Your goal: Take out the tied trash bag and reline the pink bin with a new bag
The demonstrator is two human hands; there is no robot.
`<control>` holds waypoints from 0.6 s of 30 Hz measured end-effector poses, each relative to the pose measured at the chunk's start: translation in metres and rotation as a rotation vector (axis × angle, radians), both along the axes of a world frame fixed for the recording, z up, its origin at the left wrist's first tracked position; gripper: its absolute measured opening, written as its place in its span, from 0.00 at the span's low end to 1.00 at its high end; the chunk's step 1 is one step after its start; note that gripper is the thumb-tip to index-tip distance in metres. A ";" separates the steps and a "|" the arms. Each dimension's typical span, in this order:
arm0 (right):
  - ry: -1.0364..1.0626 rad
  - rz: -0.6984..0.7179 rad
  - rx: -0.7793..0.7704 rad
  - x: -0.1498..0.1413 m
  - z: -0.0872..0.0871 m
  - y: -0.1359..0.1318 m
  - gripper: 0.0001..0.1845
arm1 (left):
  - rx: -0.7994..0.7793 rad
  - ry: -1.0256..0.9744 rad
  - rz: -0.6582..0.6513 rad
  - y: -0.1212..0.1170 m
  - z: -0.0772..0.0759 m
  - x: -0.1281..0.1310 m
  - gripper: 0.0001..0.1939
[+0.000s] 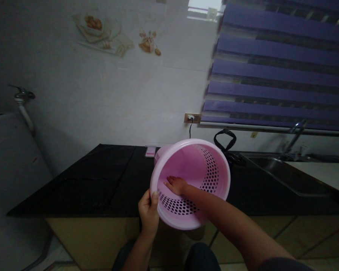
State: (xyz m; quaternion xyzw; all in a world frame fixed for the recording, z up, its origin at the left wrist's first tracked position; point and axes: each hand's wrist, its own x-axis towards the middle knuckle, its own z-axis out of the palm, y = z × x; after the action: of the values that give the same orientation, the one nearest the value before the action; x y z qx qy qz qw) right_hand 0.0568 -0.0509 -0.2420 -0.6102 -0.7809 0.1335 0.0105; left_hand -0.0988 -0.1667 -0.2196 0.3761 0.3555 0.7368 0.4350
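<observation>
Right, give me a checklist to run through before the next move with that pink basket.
1. Left hand grips the rim of the pink basket: ok.
2. Right hand lies flat inside the basket on its wall: ok.
3. Basket tilted, opening toward the camera, held at the front edge of the black counter: ok.
4. Basket interior holds nothing but the hand, as far as visible: ok.
5. Black cord behind the basket, apart from it or touching: cannot tell.
6. Whether the basket's bottom rests on the counter: cannot tell.
</observation>
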 end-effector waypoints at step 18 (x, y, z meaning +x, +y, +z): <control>-0.072 0.086 -0.004 0.008 -0.002 0.006 0.40 | -0.012 -0.065 -0.059 0.005 -0.004 0.000 0.24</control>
State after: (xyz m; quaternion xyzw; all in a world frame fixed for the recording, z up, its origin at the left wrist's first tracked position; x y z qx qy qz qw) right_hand 0.0645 -0.0446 -0.2437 -0.5805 -0.8060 0.1131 -0.0246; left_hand -0.0989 -0.1617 -0.2234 0.3598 0.3343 0.7333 0.4702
